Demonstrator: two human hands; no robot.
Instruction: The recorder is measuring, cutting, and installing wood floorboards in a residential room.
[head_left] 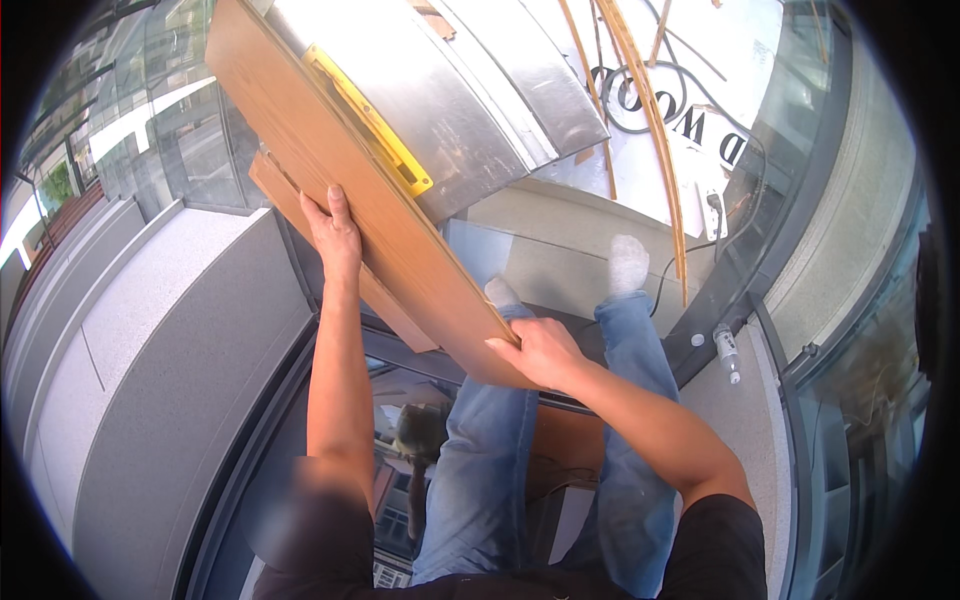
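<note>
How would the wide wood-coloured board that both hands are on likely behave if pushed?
The board is likely stiff, showing no obvious sag. It may swing or tip, as it reaches well beyond the left hand. Its smooth-looking face might slip a little.

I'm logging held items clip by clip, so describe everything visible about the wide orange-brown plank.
The wide orange-brown plank is long, flat and straight-edged, with a smooth, faintly grained face; it looks like wood or laminate. It slants from the upper left, its near end overlapping the blue jeans in view. The left hand holds its left edge, thumb on the face; the right hand grips the right edge at its near end. A narrower brown board shows along its left edge; contact there is unclear.
</note>
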